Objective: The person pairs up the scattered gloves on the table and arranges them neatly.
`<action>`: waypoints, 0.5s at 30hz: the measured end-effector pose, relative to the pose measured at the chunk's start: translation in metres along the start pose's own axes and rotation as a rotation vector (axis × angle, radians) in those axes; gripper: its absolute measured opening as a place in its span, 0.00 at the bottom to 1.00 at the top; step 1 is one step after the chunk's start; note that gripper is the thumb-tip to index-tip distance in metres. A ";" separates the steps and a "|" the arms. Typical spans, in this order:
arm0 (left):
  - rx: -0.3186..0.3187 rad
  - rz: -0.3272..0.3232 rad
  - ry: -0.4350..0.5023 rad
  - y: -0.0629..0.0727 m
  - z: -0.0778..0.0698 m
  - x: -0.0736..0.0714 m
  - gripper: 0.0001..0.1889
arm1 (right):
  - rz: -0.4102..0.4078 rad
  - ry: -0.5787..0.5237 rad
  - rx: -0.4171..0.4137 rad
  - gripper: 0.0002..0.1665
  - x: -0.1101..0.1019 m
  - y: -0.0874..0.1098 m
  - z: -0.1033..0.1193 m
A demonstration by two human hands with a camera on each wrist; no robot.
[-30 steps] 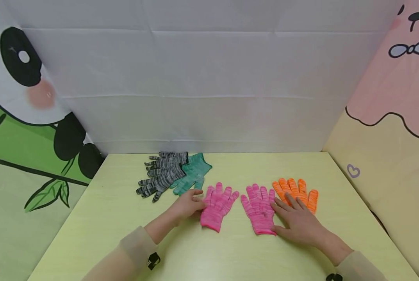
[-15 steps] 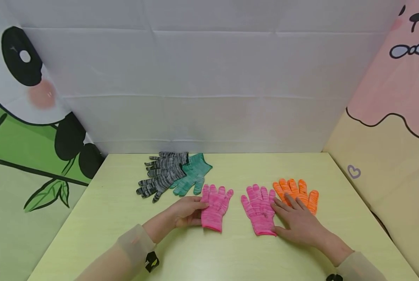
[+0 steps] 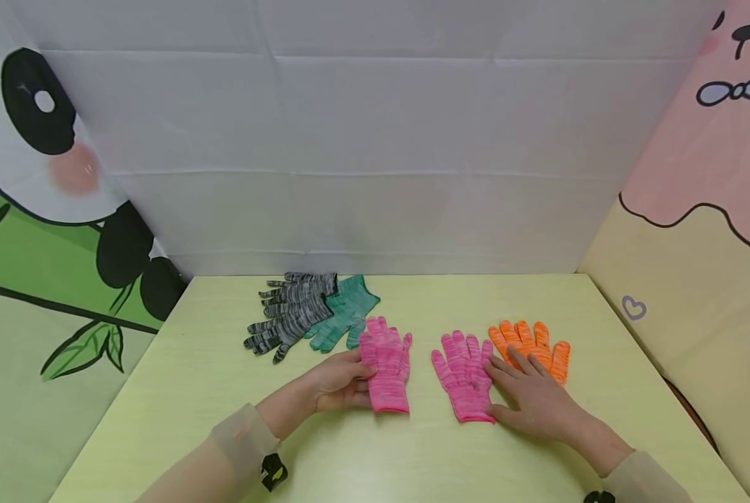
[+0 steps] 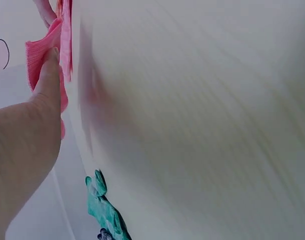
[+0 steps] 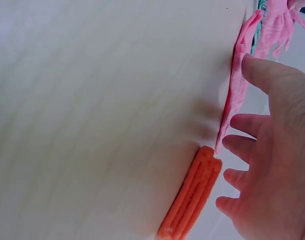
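Observation:
In the head view my left hand [image 3: 340, 383] pinches a pink knit glove [image 3: 390, 370] by its left side, thumb on top. The left wrist view shows that glove [image 4: 40, 57] raised off the tabletop. A second pink glove [image 3: 465, 381] lies flat, fingers pointing away. My right hand [image 3: 535, 402] is spread at its right edge, thumb near the cuff and fingers straight. That hand partly covers an orange knit glove [image 3: 558, 358]. From the right wrist, the thumb tip touches the flat pink glove [image 5: 235, 92], and the orange glove [image 5: 190, 195] lies below it.
Two black-and-grey striped gloves [image 3: 294, 323] overlap a green glove [image 3: 352, 307] at the back left of the pale yellow table [image 3: 425, 461]. A white cloth wall [image 3: 375, 140] rises along the back edge. Cartoon-printed sheets stand at both sides.
My left hand has got its grip on the left pink glove, lifted it and tilted it more upright. The right hand and the other gloves have stayed put.

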State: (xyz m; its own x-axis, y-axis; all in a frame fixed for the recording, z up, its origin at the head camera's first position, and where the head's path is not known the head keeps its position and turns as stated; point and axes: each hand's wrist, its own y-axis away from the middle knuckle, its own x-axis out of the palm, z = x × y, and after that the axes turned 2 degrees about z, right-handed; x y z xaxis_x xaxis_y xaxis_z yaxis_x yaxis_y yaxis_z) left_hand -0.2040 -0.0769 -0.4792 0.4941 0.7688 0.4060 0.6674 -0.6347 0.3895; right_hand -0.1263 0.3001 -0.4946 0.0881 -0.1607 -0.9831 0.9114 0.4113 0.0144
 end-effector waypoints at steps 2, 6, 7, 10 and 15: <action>0.013 0.013 0.007 0.000 -0.001 0.003 0.27 | -0.015 -0.005 -0.002 0.47 -0.001 0.001 0.000; 0.042 0.025 0.017 0.000 -0.006 0.012 0.26 | -0.060 -0.004 -0.001 0.45 -0.008 0.004 -0.001; 0.049 0.027 0.020 -0.001 -0.007 0.014 0.26 | -0.074 -0.004 0.001 0.44 -0.009 0.005 -0.001; 0.076 0.027 0.030 -0.003 -0.010 0.023 0.26 | -0.114 0.007 0.004 0.44 -0.015 0.009 -0.002; 0.126 0.039 0.032 -0.013 -0.011 0.040 0.25 | -0.168 0.006 0.017 0.44 -0.022 0.017 -0.003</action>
State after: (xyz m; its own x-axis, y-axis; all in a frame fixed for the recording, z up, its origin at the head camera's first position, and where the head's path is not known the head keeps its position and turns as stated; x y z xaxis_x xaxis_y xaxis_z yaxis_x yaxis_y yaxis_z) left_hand -0.1993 -0.0384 -0.4588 0.5041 0.7396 0.4459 0.7138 -0.6475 0.2670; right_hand -0.1141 0.3137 -0.4736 -0.0685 -0.2210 -0.9729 0.9196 0.3640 -0.1475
